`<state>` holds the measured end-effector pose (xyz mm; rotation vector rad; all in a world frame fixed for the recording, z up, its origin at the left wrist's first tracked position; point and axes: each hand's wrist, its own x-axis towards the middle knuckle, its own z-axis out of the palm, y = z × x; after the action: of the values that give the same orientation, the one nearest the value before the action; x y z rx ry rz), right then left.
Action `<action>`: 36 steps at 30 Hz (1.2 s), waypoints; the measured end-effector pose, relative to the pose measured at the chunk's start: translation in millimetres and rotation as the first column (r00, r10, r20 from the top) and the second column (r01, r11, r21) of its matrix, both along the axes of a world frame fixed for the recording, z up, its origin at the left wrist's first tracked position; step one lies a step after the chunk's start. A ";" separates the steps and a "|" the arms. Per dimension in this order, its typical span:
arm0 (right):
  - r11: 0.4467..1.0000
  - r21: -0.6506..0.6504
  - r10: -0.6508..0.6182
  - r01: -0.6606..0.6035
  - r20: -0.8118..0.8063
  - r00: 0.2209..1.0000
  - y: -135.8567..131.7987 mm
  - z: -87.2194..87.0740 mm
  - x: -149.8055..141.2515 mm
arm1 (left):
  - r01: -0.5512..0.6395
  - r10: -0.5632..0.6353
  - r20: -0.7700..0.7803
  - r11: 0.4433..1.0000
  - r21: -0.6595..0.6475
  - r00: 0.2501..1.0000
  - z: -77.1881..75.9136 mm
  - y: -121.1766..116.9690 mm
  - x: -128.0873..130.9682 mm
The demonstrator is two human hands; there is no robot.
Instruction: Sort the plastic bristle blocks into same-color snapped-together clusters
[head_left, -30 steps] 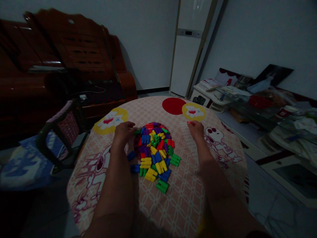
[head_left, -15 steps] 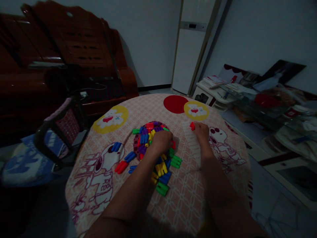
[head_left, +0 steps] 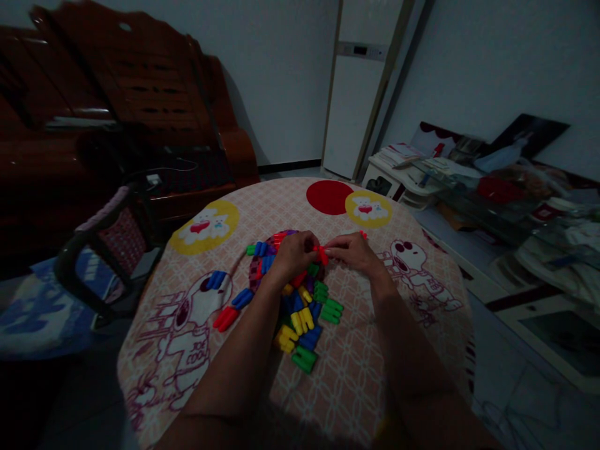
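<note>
Over the right edge of the pile, my left hand (head_left: 294,255) is closed in a pinch on a red plastic building block (head_left: 321,254). From the other side, the fingertips of my right hand (head_left: 355,251) close on the same block. Another small red block (head_left: 363,235) shows just behind my right hand, partly covered by it. Below my hands lie loose green blocks (head_left: 332,310), yellow blocks (head_left: 302,320) and blue blocks (head_left: 310,338). A dark red basket or tray (head_left: 254,275) under the pile is mostly hidden by blocks and my left forearm.
A patterned cloth (head_left: 356,350) covers the round table. Stray red (head_left: 225,319) and blue blocks (head_left: 216,279) lie left of my left forearm. A chair (head_left: 100,250) stands at the table's left side, and a cluttered glass-topped cabinet (head_left: 497,219) stands to the right.
My right hand has moved left from the red block at the right to meet my left hand. My left hand has risen slightly out of the pile with a red block.
</note>
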<state>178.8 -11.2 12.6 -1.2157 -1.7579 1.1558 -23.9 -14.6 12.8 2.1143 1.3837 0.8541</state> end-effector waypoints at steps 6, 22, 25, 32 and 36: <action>0.993 0.115 -0.002 -0.009 0.090 0.996 -6.4 -0.4 -15.1 | -0.036 0.037 -0.025 0.999 0.036 0.999 -5.7 0.0 4.2; 0.689 0.517 -0.719 0.508 0.398 0.570 21.8 -39.7 36.3 | -0.197 0.195 0.057 0.980 0.031 0.979 9.2 4.4 -26.7; 0.700 0.527 -0.712 0.482 0.471 0.520 22.5 -45.1 36.0 | -0.291 0.289 0.052 0.956 0.039 0.956 12.1 5.7 -44.5; 0.714 0.545 -0.700 0.439 0.544 0.463 23.2 -48.6 36.2 | -0.541 0.545 -0.042 0.838 0.071 0.838 3.2 11.2 -96.0; 0.686 0.559 -0.727 0.465 0.504 0.467 22.3 -47.1 35.9 | -0.543 0.545 -0.116 0.838 0.050 0.831 -11.4 17.1 -95.8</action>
<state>214.7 11.0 -34.5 -1.9861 -1.6377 -0.1187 -119.7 2.5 1.4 1.8196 2.1115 0.9461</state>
